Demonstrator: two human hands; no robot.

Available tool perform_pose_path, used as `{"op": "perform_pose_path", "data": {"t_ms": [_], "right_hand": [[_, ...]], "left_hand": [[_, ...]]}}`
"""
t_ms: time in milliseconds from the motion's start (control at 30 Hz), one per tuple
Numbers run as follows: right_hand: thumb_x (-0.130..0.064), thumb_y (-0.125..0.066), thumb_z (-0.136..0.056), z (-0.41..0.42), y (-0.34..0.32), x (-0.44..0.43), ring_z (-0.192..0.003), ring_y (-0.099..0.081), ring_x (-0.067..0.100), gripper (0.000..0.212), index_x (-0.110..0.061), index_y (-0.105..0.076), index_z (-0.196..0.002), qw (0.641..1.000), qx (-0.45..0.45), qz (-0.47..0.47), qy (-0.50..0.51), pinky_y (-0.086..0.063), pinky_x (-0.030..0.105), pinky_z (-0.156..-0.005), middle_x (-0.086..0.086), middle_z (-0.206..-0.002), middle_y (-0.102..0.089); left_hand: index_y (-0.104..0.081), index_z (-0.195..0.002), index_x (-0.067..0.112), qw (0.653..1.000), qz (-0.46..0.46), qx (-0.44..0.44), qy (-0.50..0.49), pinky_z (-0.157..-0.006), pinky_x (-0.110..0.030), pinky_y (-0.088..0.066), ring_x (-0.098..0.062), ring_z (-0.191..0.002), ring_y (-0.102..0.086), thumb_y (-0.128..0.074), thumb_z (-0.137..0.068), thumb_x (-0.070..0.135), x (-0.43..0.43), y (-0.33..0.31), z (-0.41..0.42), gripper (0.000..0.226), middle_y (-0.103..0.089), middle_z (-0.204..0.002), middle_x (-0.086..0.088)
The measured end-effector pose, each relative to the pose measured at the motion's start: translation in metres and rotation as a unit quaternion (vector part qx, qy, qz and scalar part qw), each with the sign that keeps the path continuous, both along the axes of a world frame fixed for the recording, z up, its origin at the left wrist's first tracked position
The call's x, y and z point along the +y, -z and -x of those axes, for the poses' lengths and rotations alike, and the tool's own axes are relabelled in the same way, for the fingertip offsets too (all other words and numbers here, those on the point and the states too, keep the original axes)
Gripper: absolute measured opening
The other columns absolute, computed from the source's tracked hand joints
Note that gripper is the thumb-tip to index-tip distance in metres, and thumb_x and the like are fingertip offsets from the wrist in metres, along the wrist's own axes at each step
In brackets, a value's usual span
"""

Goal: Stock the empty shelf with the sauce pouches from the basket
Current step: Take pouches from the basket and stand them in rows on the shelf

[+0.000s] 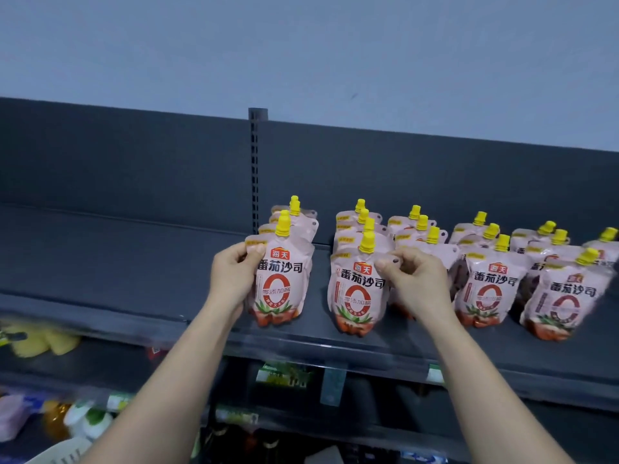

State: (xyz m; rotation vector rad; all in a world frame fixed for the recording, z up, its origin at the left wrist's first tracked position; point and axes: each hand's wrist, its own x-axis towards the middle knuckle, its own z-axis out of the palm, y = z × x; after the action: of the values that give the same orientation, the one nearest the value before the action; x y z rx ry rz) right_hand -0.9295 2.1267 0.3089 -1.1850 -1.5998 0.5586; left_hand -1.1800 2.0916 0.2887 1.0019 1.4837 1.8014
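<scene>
Pink sauce pouches [485,289] upright in rows on dark shelf [117,269], left hand [232,279] gripping leftmost front pouch [281,286] at its edge, right hand [415,279] pinching neighbouring front pouch [356,296] at its corner.

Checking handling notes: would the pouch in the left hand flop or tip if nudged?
Probably soft-sided: the pouch in the left hand bulges like filled film. Likely tippy: it stands tall on a narrow base, yellow cap on top. Glossy skin may be slippery.
</scene>
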Motion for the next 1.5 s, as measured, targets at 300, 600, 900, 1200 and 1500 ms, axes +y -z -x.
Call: {"op": "perform_pose_path", "data": {"t_ms": [300,600,900,1200,1500], "right_hand": [[-0.017,-0.069,-0.084,-0.004,0.017,0.019,-0.081,-0.067,0.026,0.013,-0.024,-0.066,-0.073,0.998,-0.004,0.060,-0.010,-0.057,0.048,-0.074,0.003,-0.081,-0.071],[-0.017,-0.066,-0.087,-0.012,0.016,0.025,-0.083,-0.066,0.021,0.006,-0.020,-0.066,-0.081,0.997,-0.026,0.053,-0.053,-0.054,0.036,-0.069,0.000,-0.084,-0.070],[-0.008,-0.065,-0.087,-0.019,0.022,0.023,-0.062,-0.051,0.008,0.025,-0.021,-0.055,-0.068,0.996,-0.028,0.057,-0.059,-0.042,0.013,-0.054,-0.005,-0.066,-0.057],[-0.007,-0.062,-0.089,-0.022,0.023,0.032,-0.066,-0.059,0.016,0.018,-0.021,-0.061,-0.077,0.996,-0.010,0.066,-0.063,-0.051,0.029,-0.062,0.002,-0.075,-0.065],[-0.013,-0.063,-0.089,-0.022,0.024,0.030,-0.080,-0.063,0.024,0.009,-0.021,-0.060,-0.090,0.997,-0.036,0.053,-0.051,-0.054,0.038,-0.070,0.005,-0.083,-0.066]], "left_hand": [[-0.067,-0.075,0.015,0.999,0.016,-0.025,0.020,-0.050,-0.020,-0.050,-0.009,-0.062,-0.064,-0.057,-0.092,0.012,0.024,0.018,0.007,0.021,-0.070,-0.076,-0.001],[-0.068,-0.091,0.015,0.998,0.010,-0.013,0.061,-0.058,-0.019,-0.052,-0.011,-0.075,-0.064,-0.056,-0.093,0.010,0.026,0.024,0.014,0.013,-0.070,-0.086,-0.001],[-0.068,-0.092,0.009,0.999,0.035,0.010,0.023,-0.060,-0.026,-0.050,-0.016,-0.076,-0.065,-0.061,-0.088,0.003,0.021,0.034,0.010,0.010,-0.071,-0.086,-0.002],[-0.067,-0.088,0.015,0.997,0.060,0.004,0.056,-0.062,-0.024,-0.051,-0.016,-0.077,-0.065,-0.057,-0.090,-0.001,0.024,0.027,0.009,0.018,-0.070,-0.087,-0.003],[-0.066,-0.090,0.017,0.996,0.067,0.028,0.042,-0.063,-0.026,-0.051,-0.015,-0.081,-0.066,-0.058,-0.091,0.006,0.021,0.027,0.004,0.014,-0.071,-0.088,0.001]]}}
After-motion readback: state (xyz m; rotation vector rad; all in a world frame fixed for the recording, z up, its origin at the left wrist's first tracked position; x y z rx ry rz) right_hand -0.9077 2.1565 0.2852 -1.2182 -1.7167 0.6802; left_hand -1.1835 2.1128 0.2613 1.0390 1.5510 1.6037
